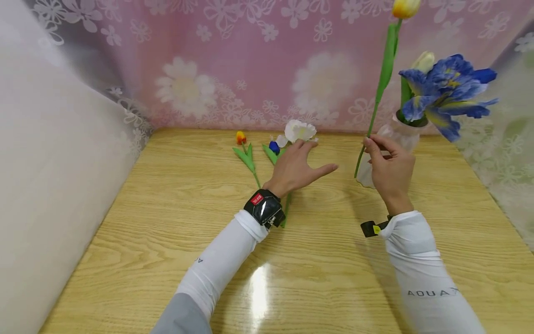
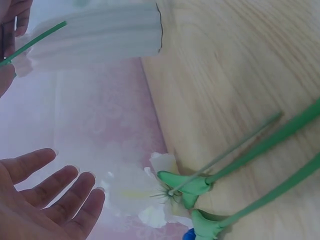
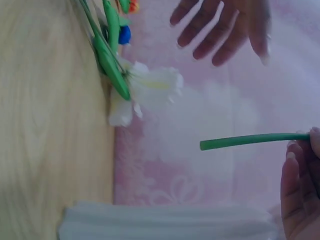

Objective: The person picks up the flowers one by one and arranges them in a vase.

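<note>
My right hand (image 1: 392, 169) pinches the green stem of a yellow-orange tulip (image 1: 387, 65), held upright just in front of a pale ribbed vase (image 1: 400, 132). In the right wrist view the lower tip of that stem (image 3: 230, 142) hangs free in the air. The vase holds a large blue iris (image 1: 448, 88) and a whitish tulip bud (image 1: 424, 61). My left hand (image 1: 294, 168) hovers, fingers apart, over the flowers on the table and holds nothing. Around it lie a white flower (image 1: 301, 130), a blue tulip (image 1: 274, 148) and an orange-red tulip (image 1: 241, 138).
The wooden table (image 1: 175, 199) runs back to a pink flowered curtain (image 1: 250, 60). A white wall (image 1: 54, 153) stands on the left. A pale green flowered cloth (image 1: 496, 125) hangs at the right edge.
</note>
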Available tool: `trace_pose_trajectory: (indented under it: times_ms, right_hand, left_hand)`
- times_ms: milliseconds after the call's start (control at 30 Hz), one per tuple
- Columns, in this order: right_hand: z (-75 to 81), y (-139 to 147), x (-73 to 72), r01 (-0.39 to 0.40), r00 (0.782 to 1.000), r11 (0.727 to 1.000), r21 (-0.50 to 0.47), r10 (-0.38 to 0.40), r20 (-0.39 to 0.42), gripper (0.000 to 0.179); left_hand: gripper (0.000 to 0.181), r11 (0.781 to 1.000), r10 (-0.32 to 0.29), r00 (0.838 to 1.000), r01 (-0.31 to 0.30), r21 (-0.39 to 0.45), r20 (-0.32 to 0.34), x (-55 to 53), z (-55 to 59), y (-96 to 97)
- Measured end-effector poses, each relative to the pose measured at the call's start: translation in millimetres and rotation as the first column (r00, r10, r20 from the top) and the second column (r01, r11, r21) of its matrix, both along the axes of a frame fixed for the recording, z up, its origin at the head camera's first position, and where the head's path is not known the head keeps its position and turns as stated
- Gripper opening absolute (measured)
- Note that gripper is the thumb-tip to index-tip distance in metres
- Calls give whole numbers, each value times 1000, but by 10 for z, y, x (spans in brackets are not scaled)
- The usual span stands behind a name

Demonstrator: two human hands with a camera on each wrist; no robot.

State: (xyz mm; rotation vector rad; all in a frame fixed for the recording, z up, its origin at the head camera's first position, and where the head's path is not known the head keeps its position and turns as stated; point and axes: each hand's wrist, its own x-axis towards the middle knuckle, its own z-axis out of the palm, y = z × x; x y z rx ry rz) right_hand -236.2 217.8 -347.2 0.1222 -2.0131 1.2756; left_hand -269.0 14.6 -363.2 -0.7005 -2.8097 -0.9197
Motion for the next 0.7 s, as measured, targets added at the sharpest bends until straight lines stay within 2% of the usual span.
trace_pose_trajectory:
  times_ms: [433,567,700]
  right_hand:
    - [301,327,12,150,986,987,-59,-154,-68,24]
    - [407,403,25,168,979,985,-49,-172,-113,25]
    - [499,452,13,180,975,979,-95,-191,-116,24]
  left_hand:
    - [79,998,-56,998,55,-20,-31,37,149,155]
    - [78,998,-67,996,66,-21,-53,48,205,218]
    - [78,996,-83,992,80,-31,-94,54,267,273]
